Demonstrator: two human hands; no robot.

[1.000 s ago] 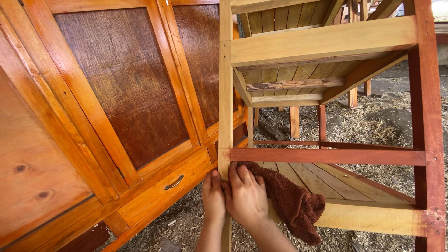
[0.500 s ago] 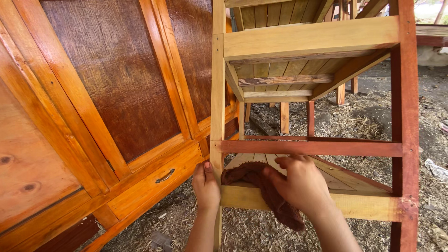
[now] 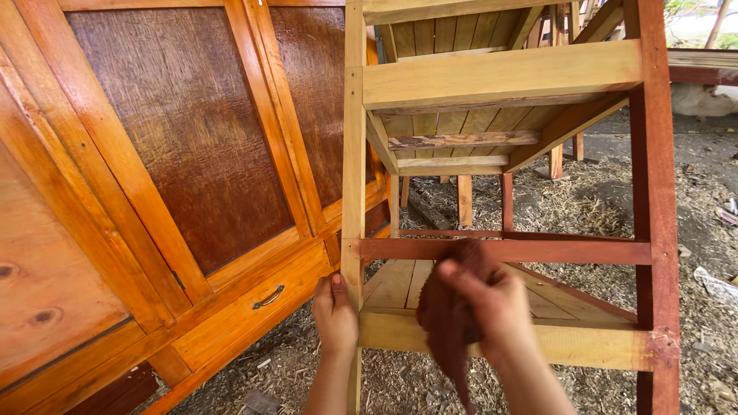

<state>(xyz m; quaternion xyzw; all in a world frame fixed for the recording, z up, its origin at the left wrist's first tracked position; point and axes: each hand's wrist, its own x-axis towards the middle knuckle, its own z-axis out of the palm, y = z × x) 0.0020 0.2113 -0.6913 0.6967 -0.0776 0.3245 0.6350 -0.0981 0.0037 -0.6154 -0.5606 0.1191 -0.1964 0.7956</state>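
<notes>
Brown, crumpled cloth rag (image 3: 446, 323) hangs bunched in the right hand (image 3: 492, 303), whose grip is clamped on it, pressing it against the reddish wooden crossbar (image 3: 569, 250) just above. Beside it, the left hand (image 3: 334, 311) has its grip closed around the pale upright wooden post (image 3: 354, 169) of the frame. Beyond that grip stands an orange varnished wooden cabinet (image 3: 154, 169).

Tight gaps all through this wooden frame (image 3: 500, 77)

I see open passage between the red crossbar (image 3: 538, 251) and the pale lower rail (image 3: 584, 346), partly filled by my right hand (image 3: 492, 303) and its brown rag (image 3: 446, 315). My left hand (image 3: 334, 311) wraps the pale upright post (image 3: 354, 169); the cabinet (image 3: 177, 177) crowds just beside it, blocking that edge.
</notes>
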